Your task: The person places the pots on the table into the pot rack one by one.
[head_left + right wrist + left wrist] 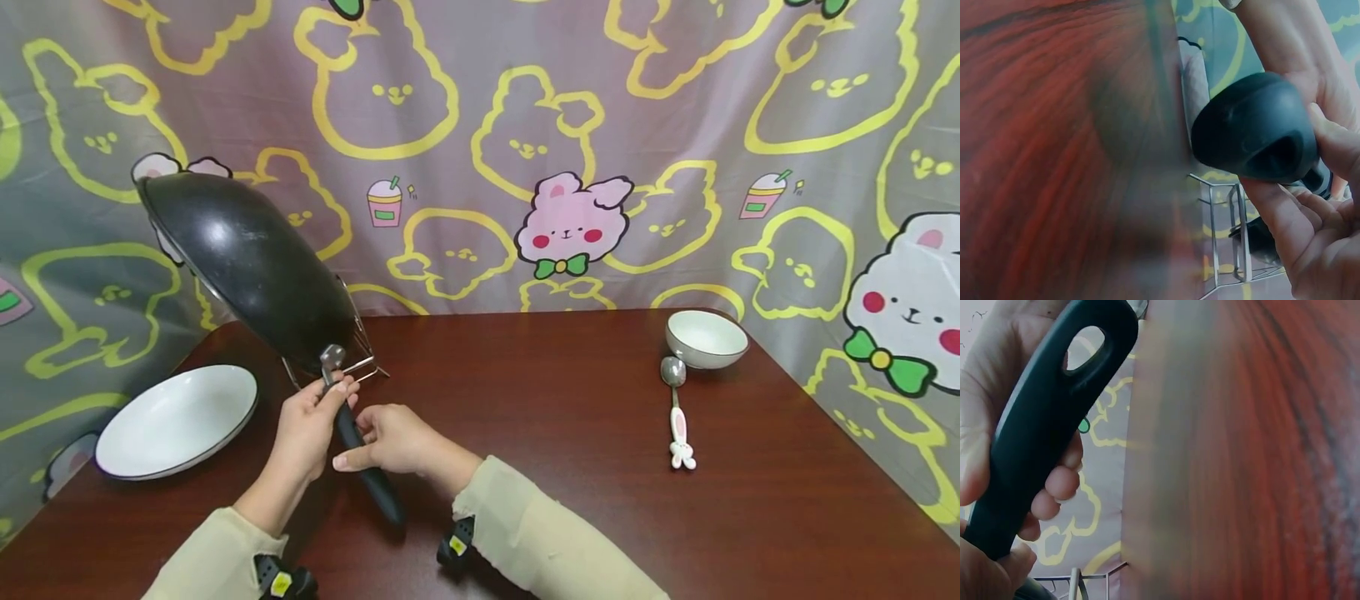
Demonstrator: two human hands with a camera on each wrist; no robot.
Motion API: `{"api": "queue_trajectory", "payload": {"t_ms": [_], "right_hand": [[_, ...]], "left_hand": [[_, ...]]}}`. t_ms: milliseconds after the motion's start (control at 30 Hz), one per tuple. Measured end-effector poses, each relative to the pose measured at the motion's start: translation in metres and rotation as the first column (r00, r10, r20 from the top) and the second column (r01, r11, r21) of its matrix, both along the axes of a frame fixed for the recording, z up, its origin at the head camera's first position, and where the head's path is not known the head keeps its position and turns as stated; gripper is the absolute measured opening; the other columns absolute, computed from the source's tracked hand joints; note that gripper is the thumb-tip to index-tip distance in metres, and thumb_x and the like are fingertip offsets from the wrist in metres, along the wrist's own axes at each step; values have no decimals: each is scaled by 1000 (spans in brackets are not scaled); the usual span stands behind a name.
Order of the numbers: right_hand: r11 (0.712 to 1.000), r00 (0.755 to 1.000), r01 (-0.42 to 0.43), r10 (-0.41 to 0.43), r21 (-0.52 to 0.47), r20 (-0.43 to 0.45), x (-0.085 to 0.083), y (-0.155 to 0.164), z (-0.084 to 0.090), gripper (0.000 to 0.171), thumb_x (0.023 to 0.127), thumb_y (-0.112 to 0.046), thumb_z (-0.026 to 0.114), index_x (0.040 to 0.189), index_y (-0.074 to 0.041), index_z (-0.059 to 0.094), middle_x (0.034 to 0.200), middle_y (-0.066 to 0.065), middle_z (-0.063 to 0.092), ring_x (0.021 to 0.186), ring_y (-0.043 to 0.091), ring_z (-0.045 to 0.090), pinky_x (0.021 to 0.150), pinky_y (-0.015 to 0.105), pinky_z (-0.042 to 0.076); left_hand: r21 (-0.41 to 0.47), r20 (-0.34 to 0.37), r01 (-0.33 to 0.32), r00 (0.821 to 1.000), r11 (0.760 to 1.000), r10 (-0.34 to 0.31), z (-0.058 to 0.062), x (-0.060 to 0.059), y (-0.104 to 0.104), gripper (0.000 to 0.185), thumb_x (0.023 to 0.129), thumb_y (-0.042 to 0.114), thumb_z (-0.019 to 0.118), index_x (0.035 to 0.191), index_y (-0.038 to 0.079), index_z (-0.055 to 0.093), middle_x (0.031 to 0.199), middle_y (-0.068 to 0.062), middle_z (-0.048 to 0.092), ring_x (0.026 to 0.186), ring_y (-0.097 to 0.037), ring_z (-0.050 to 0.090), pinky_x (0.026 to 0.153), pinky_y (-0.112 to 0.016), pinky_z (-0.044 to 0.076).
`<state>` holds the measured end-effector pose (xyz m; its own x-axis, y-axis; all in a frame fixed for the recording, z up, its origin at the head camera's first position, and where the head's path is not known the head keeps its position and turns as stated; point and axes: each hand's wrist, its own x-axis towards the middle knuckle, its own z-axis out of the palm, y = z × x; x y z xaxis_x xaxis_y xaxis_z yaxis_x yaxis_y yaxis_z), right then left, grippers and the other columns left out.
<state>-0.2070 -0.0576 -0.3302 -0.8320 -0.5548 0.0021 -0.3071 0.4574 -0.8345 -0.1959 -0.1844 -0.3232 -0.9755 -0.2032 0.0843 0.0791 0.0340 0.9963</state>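
I saw the heavy, rigid black steel wok (251, 262) tilted on its wire rack (360, 354) at left; my left hand (307, 429) gripped its long black handle (363, 454), right hand (397, 439) pinching alongside, the best hold.

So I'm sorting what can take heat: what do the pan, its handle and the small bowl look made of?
The pan looks like dark coated metal, with a glossy highlight. Its handle seems matte black plastic, moulded with a hanging hole. The small bowl looks like glazed white ceramic, though it could be melamine.
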Motion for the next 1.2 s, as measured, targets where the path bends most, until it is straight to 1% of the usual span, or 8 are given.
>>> {"api": "queue_trajectory", "payload": {"t_ms": [333, 500, 733, 867, 1000, 1100, 1167, 1200], "right_hand": [[1000, 1000, 22, -21, 13, -11, -7, -5, -9, 30, 73, -22, 79, 87, -4, 59, 63, -2, 60, 54, 6, 51, 51, 17, 41], [1000, 1000, 29, -29, 6, -1, -9, -7, -15, 31, 73, -21, 79, 89, -4, 60, 67, -1, 61, 57, 6, 52, 53, 17, 42], [999, 998, 49, -49, -2, 24, -9, -6, -14, 31, 73, -21, 79, 92, -4, 61, 69, 0, 61, 58, 7, 54, 54, 19, 43], [999, 999, 47, -47, 4, 21, -12, -9, -13, 33, 74, -23, 78, 95, -4, 61, 73, 0, 63, 61, 7, 55, 55, 19, 44], [999, 999, 38, -36, 40, -30, -10, -7, -13, 33, 77, -30, 75, 97, -7, 61, 76, -1, 65, 63, 4, 56, 57, 18, 44], [994, 993, 47, -36, 97, -109, -3, 7, -10, 38, 81, -38, 69, 104, -9, 60, 84, -1, 67, 69, 4, 59, 61, 18, 46], [989, 984, 59, -35, 133, -177, 2, 25, -5, 44, 84, -43, 64, 111, -9, 58, 92, 2, 69, 78, 7, 62, 67, 20, 48], [986, 977, 69, -37, 149, -210, 4, 36, -2, 46, 85, -44, 63, 114, -9, 57, 97, 4, 68, 84, 10, 63, 71, 22, 49]], "left_hand": [[3, 12, 10, 1000, 1000, -10, -8, -9, -5, 42, 97, 8, 43, 133, -12, 37, 131, -28, 44, 93, 3, 60, 87, -19, 47], [2, 0, 7, 1000, 1000, -7, -13, -11, -6, 42, 97, 8, 42, 133, -13, 36, 133, -30, 41, 88, 8, 58, 86, -15, 47], [-20, 21, 31, 999, 999, -31, -12, -13, -7, 44, 98, 10, 43, 136, -10, 35, 135, -28, 42, 99, 0, 59, 90, -20, 45], [-27, 20, 28, 999, 999, -28, -9, -14, -9, 44, 98, 11, 42, 137, -9, 34, 135, -27, 42, 92, 6, 59, 90, -19, 45], [-84, 44, 6, 999, 996, -2, -8, -11, -14, 45, 98, 17, 45, 134, -7, 39, 124, -18, 55, 86, 6, 58, 84, -14, 47], [-260, 84, -8, 996, 966, 31, -6, 0, -16, 49, 95, 31, 50, 128, -6, 48, 105, -12, 62, 88, -7, 56, 79, -18, 45], [-429, 51, -46, 996, 902, 75, -4, 13, -16, 50, 93, 36, 54, 122, -4, 54, 99, -13, 64, 92, -17, 58, 78, -25, 46], [-516, -8, -89, 995, 852, 99, -3, 21, -16, 48, 91, 35, 57, 117, -4, 57, 97, -16, 64, 91, -22, 59, 77, -29, 48]]}}
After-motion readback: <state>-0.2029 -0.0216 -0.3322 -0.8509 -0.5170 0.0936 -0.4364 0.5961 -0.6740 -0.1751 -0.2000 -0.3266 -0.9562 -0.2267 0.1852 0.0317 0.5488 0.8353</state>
